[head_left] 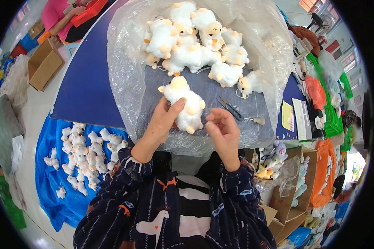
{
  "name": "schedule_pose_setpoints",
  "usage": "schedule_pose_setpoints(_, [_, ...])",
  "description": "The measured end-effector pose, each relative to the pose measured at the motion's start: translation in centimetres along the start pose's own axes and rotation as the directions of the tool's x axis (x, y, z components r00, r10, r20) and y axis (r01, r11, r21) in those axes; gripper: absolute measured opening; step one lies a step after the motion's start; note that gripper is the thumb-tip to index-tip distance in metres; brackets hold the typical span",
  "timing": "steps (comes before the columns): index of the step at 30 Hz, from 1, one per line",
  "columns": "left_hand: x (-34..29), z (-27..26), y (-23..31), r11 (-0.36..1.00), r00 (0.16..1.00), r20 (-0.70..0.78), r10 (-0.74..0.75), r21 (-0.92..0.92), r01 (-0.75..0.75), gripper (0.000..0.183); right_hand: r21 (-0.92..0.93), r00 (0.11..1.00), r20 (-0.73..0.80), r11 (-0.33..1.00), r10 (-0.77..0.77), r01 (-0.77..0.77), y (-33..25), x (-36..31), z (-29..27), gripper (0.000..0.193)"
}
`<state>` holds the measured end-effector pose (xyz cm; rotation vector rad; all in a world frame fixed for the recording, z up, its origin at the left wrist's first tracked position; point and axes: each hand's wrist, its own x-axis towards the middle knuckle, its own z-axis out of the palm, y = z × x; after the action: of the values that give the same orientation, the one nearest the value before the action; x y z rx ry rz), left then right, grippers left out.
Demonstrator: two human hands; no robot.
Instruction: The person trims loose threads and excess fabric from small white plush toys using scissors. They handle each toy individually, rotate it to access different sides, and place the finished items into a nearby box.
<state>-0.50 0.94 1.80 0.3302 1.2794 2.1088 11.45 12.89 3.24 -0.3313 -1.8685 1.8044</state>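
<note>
"Surface [85, 89] first: blue, with clear plastic [126, 50] rumpled over it. Say the clock sits between the hands."

"Then the pile of white plushes [191, 56] lies farther out at twelve, on the plastic."

"Any risk there?"

"Slick plastic could slide if tugged, tumbling the pile."

"Hands?"

"Left hand [160, 124] at nine, fingers gripping one toy [190, 101] just short of twelve, above the plastic. Right hand [225, 128] at three, fingers curled and apart from the toy; whether they pinch anything fine, I can't tell."

"Could the toy drop?"

"If the left fingers slackened, yes; such soft plush probably gives under a light hold."

"And smaller?"

"Snips [234, 111] at two, and what looks like an awl [259, 120] at three, beyond the right hand. A careless sweep could knock either, or meet a point."
</note>
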Motion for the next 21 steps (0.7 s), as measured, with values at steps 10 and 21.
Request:
schedule_pose_setpoints(10, [-0.8, 0.3, -2.0, 0.987, 0.975, 0.221, -0.016, -0.155, 0.052, 0.037, -0.002, 0.996, 0.076, 0.999, 0.053, -0.053, 0.1, -2.3, -2.3, 0.022])
schedule_pose_setpoints(21, [-1.2, 3.4, -3.0, 0.996, 0.964, 0.261, -0.046, 0.083, 0.026, 0.055, 0.243, 0.992, 0.018, 0.963, -0.125, 0.117, 0.3, -4.6, -5.4, 0.052])
